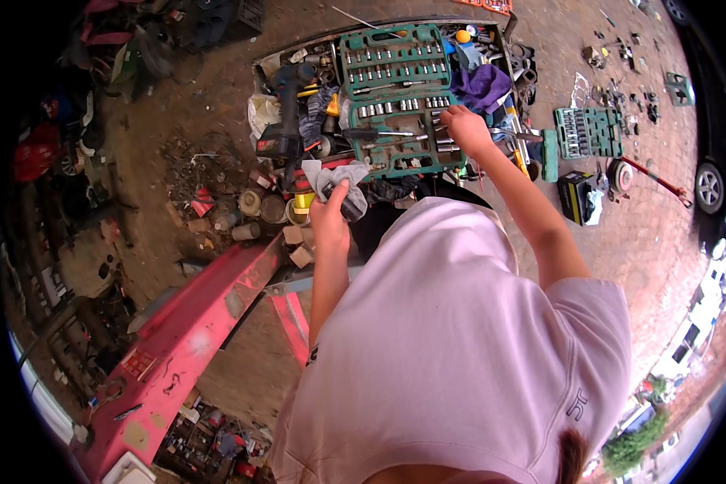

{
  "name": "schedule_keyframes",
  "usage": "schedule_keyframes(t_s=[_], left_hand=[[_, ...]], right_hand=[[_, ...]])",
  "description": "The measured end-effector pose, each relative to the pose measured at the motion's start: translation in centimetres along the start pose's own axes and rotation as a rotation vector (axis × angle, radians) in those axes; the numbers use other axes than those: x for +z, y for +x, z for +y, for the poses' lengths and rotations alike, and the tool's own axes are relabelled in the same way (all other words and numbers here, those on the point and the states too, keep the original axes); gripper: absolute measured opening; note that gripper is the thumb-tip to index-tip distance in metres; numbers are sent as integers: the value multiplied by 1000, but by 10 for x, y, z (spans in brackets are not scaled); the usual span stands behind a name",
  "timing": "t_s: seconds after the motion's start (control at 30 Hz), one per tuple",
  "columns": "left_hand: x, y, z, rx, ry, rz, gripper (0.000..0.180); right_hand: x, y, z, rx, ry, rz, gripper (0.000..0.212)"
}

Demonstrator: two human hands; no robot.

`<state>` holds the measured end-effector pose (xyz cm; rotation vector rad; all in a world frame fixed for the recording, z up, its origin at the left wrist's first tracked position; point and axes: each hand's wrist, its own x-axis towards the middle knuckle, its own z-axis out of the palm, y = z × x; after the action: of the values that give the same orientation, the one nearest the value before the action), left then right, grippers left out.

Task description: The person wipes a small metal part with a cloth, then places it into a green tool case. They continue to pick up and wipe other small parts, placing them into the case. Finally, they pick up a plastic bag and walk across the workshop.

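Note:
My left hand (pixel 331 219) is closed round a grey rag (pixel 350 174) and a dark cylindrical piece (pixel 352 210), held just in front of the near left corner of a green socket set case (pixel 399 171). The case lies open, with rows of chrome sockets (pixel 391 106) in its lid and base. Over the right side of the base, my right hand (pixel 465 129) has its fingers bent together at a row of larger sockets (pixel 444 146). Whatever is between those fingertips is hidden. A ratchet handle (pixel 379 134) rests across the base.
Left of the case lies a cordless power tool (pixel 286 121), and a purple cloth (pixel 482 87) is at its right. A second green socket case (pixel 589 133) sits on the ground farther right. Near a black box (pixel 574 198) is a red bar (pixel 656 179). A red metal beam (pixel 185 339) slants at lower left.

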<state>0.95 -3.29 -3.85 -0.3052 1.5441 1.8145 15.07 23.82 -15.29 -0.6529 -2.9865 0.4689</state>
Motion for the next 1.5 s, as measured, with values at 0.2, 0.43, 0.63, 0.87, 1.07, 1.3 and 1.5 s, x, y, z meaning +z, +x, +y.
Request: schedule_keyframes(t_s=[0.2, 0.43, 0.63, 0.87, 1.07, 1.3, 1.5], left_hand=[[-11, -3, -3, -16, -20, 3, 29], [-13, -2, -7, -19, -19, 14, 25], [-9, 0, -6, -4, -20, -2, 28], [-6, -2, 0, 9, -4, -10, 28], [-19, -5, -6, 2, -38, 5, 27], [-13, -7, -4, -15, -67, -20, 26], [-10, -7, -1, -14, -93, 1, 27]], right_hand=[[-16, 7, 3, -8, 66, -49, 15], [-2, -19, 43, 713, 1156, 209, 18], [-7, -20, 27, 412, 570, 131, 21], [4, 2, 8, 58, -21, -23, 9], [13, 7, 9, -67, -138, -29, 6], [8, 14, 6, -120, -65, -146, 13], [-28, 20, -27, 134, 382, 37, 13]])
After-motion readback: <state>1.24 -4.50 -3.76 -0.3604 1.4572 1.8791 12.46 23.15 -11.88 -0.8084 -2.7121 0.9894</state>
